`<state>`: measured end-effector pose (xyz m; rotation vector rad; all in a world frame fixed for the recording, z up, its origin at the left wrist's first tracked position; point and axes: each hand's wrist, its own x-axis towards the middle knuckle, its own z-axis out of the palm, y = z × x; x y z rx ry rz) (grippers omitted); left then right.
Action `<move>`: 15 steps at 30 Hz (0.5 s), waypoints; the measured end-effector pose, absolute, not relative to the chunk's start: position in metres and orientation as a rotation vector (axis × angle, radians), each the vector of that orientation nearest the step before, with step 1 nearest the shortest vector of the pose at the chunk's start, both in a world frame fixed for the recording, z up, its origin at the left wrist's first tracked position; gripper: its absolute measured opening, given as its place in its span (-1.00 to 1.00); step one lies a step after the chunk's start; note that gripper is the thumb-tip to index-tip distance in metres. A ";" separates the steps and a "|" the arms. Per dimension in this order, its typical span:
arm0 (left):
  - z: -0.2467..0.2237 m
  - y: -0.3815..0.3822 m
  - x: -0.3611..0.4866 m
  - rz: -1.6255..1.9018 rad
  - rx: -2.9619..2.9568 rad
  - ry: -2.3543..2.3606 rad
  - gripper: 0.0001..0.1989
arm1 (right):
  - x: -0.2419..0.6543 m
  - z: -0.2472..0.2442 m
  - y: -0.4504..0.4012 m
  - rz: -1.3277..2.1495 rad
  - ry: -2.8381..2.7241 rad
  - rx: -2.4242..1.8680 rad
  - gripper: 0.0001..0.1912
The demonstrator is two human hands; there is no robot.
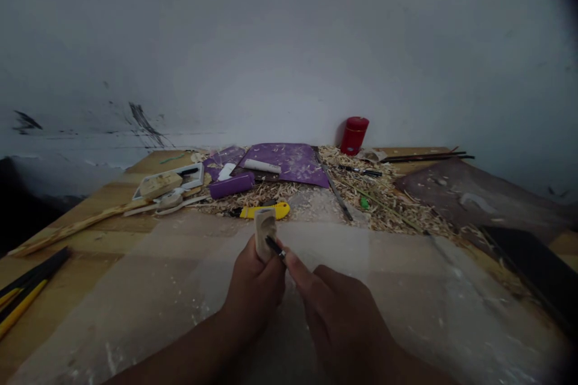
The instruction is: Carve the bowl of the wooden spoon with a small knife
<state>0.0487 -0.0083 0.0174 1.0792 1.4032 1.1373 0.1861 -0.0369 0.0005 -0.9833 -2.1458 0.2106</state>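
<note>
My left hand point(257, 286) is closed around the lower part of a small pale wooden block point(265, 225), which stands upright with a hollow carved in its face. In my right hand point(336, 307) is a slim dark carving tool point(276, 248) with a metal band, its tip touching the block near the hollow. The forefinger stretches along the tool; most of its handle is hidden in the hand. Just behind the block lies a yellow utility knife point(275, 211).
Wood shavings point(397, 201) spread across the table's back. A purple sheet point(293, 162), a purple roll point(232, 185), a white tray point(195, 175) with wooden pieces and a red canister point(354, 135) stand or lie there. Yellow-black pliers-like handles point(27, 295) lie left, a dark slab point(528, 267) right.
</note>
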 end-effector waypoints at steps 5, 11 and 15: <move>0.021 -0.010 0.054 1.043 0.989 1.277 -0.85 | 0.185 0.005 -0.036 0.384 -2.055 -1.025 -0.55; 0.024 -0.011 0.051 0.978 0.904 1.113 -0.86 | 0.191 0.016 -0.037 0.754 -1.879 -0.994 -0.58; 0.022 -0.008 0.044 0.966 0.854 1.014 -0.90 | 0.200 0.016 -0.036 0.697 -2.036 -1.018 -0.54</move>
